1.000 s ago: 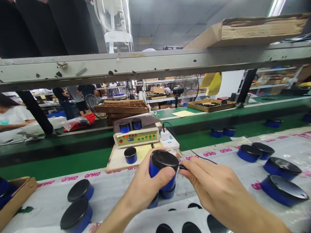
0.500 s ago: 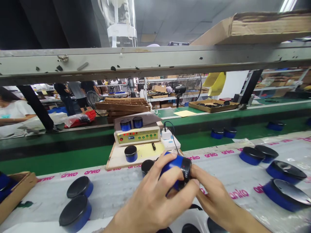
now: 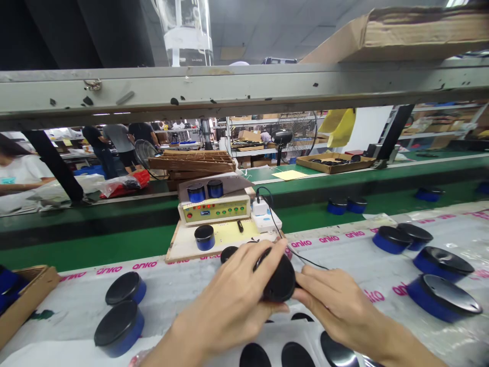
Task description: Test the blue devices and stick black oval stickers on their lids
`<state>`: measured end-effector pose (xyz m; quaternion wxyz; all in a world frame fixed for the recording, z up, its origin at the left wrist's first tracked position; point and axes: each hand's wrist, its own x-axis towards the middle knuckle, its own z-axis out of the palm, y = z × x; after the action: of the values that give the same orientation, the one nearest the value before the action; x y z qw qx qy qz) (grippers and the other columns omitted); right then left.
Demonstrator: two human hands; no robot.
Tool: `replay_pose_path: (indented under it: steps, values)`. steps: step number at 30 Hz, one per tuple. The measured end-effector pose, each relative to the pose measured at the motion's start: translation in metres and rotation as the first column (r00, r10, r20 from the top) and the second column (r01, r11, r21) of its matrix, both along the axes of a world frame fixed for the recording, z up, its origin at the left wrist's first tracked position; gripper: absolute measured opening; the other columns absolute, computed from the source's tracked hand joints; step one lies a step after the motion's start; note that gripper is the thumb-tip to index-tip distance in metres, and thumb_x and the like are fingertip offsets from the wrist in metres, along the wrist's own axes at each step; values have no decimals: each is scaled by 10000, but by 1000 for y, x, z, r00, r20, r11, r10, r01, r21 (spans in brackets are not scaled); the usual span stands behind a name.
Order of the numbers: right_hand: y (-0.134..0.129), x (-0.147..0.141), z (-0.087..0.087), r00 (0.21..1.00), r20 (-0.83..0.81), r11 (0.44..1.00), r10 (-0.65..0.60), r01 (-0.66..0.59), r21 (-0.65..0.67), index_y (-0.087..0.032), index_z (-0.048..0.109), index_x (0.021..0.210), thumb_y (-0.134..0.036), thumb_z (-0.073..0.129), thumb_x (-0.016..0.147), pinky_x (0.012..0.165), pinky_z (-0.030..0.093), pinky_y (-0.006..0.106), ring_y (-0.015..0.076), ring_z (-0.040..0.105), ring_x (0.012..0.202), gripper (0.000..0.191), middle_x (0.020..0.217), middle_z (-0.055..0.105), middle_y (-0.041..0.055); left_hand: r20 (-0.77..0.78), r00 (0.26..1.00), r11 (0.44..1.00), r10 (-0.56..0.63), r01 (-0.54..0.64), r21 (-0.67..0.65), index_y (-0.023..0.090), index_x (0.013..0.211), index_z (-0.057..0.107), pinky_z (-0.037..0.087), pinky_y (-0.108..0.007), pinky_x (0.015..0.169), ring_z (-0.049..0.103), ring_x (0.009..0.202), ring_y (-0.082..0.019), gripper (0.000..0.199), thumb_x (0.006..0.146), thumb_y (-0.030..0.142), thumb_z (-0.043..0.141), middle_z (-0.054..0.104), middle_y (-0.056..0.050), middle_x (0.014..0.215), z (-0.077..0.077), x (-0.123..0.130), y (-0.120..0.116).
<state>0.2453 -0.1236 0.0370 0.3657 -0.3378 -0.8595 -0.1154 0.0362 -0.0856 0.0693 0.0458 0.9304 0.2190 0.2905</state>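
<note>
- Workshop in head view: shelving, a fan and people standing at back left; a person in a white top sits at far left.
- Shelf beam across the upper part; clear jug and flat cardboard above it.
- Green belt runs behind the bench, a few blue-and-black tubs on it at right.
- Bench covered in pale plastic, pink "anko" print.
- Held tub: between both hands, front centre, raised above the bench, tilted, black round end toward camera.
- Left hand: curled round the tub's left side, fingers over top, thumb below; firm grip.
- Right hand: fingers bunched together at the tub's right edge; can't tell whether it pinches anything.
- White sheet with black discs below the hands.
- Tester behind the hands, red lights on, two tubs on top.
- Board under tester: one tub, small black piece, white power strip with plug and cable at right.
- Two tubs at left, four at right.
- Carton at left edge, blue items inside.
</note>
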Motion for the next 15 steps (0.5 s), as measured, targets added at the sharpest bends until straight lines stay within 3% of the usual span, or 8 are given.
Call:
replay_pose_path:
  steps: [2, 4, 6, 8, 11, 15]
  values:
    - [-5, 10, 5, 997, 14, 992, -74, 72, 100, -156, 557, 969, -75, 496, 880, 481, 400, 271, 150, 552, 558, 136, 666, 599, 24, 76, 996, 998, 56, -59, 31, 241, 1423, 199, 364, -386, 1045, 402, 1231, -238, 732, 817, 182, 604, 427, -94, 1337, 2, -3, 7]
    - [-9, 25, 12, 978, -46, 965, -205, 210, 160, -169, 560, 1017, -95, 540, 871, 551, 440, 275, 153, 590, 597, 165, 716, 639, 28, 232, 954, 978, 188, -203, 39, 270, 1381, 271, 327, -416, 1056, 393, 1235, -243, 671, 810, 156, 605, 436, -77, 1331, 5, -6, 15]
    - [-9, 42, 20, 927, -146, 919, -345, 365, 150, -198, 578, 998, -174, 541, 890, 586, 457, 278, 155, 610, 606, 117, 759, 666, 26, 290, 915, 959, 280, -282, -38, 297, 1346, 320, 321, -453, 1043, 405, 1211, -260, 675, 775, 179, 661, 457, -61, 1312, 7, -2, 22]
    - [-5, 54, 26, 865, -251, 878, -434, 469, 100, -214, 597, 926, -248, 506, 911, 542, 450, 278, 148, 595, 554, 98, 756, 674, 18, 232, 946, 970, 227, -198, -142, 305, 1336, 332, 330, -451, 1035, 420, 1191, -262, 730, 726, 207, 719, 473, -50, 1302, 2, 12, 27]
    - [7, 56, 30, 836, -331, 877, -439, 478, 45, -216, 598, 878, -284, 495, 911, 486, 441, 267, 139, 579, 523, 128, 736, 674, 11, 79, 997, 966, 22, -1, -258, 272, 1355, 316, 363, -396, 1027, 430, 1200, -252, 782, 703, 225, 745, 458, -70, 1323, -19, 47, 36]
    - [17, 44, 27, 883, -298, 925, -362, 380, 2, -214, 585, 884, -288, 492, 913, 535, 468, 260, 145, 607, 589, 122, 764, 671, 14, -158, 987, 947, -40, -13, -320, 170, 1351, 355, 419, -464, 952, 485, 1150, -328, 789, 674, 207, 757, 492, -160, 1270, -50, 82, 52]
